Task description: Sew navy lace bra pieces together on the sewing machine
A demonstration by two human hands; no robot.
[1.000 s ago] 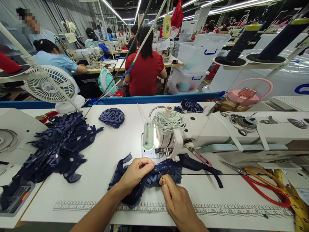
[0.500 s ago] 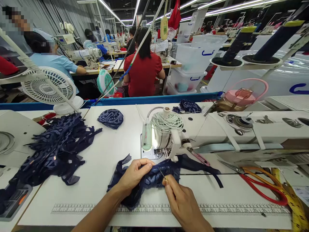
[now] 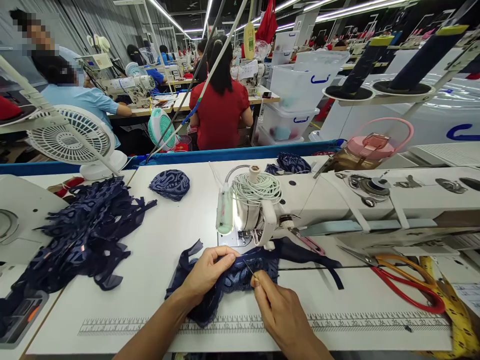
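Note:
A navy lace garment piece lies bunched on the sewing table in front of the machine, its plain strap trailing to the right under the machine arm. My left hand pinches the fabric's upper edge between thumb and fingers. In my right hand is a thin pointed metal tool, its tip against the fabric just right of my left fingertips. Most of its handle is hidden in my fist. Just beyond the hands stands the sewing machine's needle head, its lamp lit.
Navy lace pieces are heaped at left, with a lace cup nearby. Scissors and a yellow tape measure lie at right. A ruler scale runs along the front edge. A white fan stands back left; co-workers sit beyond.
The view has shifted very slightly. Both hands, the pointed tool and the lace piece keep nearly the same positions.

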